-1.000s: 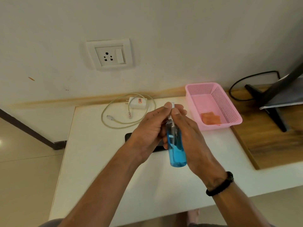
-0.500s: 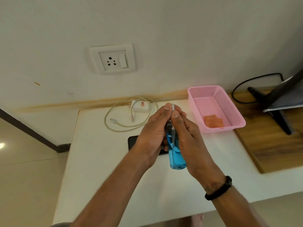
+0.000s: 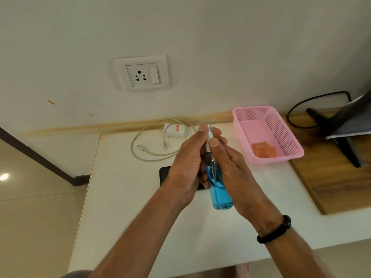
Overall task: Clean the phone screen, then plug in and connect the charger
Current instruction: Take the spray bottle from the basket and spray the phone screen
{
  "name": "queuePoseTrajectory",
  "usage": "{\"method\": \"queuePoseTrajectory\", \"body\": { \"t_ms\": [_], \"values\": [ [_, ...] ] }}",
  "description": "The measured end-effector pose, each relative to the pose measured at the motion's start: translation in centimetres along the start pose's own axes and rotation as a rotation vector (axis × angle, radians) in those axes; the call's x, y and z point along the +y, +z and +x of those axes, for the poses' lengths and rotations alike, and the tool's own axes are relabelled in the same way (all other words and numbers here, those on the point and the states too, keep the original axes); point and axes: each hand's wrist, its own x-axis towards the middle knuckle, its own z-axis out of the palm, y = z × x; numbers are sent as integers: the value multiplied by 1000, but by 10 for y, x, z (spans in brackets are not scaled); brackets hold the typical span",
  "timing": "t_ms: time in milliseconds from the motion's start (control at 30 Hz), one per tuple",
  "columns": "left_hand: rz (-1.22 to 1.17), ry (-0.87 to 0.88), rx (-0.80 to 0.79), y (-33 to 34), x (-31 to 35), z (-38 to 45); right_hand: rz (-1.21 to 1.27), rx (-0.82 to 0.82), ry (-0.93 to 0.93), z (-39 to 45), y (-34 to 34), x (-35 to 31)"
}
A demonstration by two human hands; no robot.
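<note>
Left hand (image 3: 185, 163) closed round top of one blue bottle (image 3: 219, 189); right hand (image 3: 233, 171) gripping its body. Beneath, one phone (image 3: 165, 174) flat on counter (image 3: 124, 207). Behind, one charger (image 3: 175, 130) with coiled cable (image 3: 140, 155). Rightward, one pink basket (image 3: 279, 135) holding one orange cloth (image 3: 264, 150).

Pink perforated plastic basket (image 3: 289, 137) on white table (image 3: 124, 197), beside black monitor stand (image 3: 341, 141) on wooden board (image 3: 337, 183).
</note>
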Motion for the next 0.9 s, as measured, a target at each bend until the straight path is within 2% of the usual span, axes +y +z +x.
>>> {"method": "queuePoseTrajectory", "body": {
  "t_ms": [200, 267, 367, 500, 567, 667, 833, 900],
  "values": [
    [-39, 10, 84, -15, 12, 6, 38, -95, 31, -1, -2, 1],
    [33, 33, 143, -26, 18, 8, 95, -118, 55, 0, -3, 1],
    [336, 99, 282, -41, 24, 8, 279, -147, 131, 1, -5, -1],
    [904, 137, 412, -61, 22, 6, 381, -162, 151, 0, -5, -1],
    [1096, 104, 401, -71, 20, 2, 378, -163, 156, -1, -6, -1],
    [1263, 47, 352, -88, 16, -5, 394, -171, 195, 0, -8, 0],
    [1534, -78, 309, -117, 9, -19, 542, -266, 225, -1, -13, 0],
    [1659, -143, 286, -125, 4, -22, 489, -259, 207, 0, -13, 2]
  ]
}}
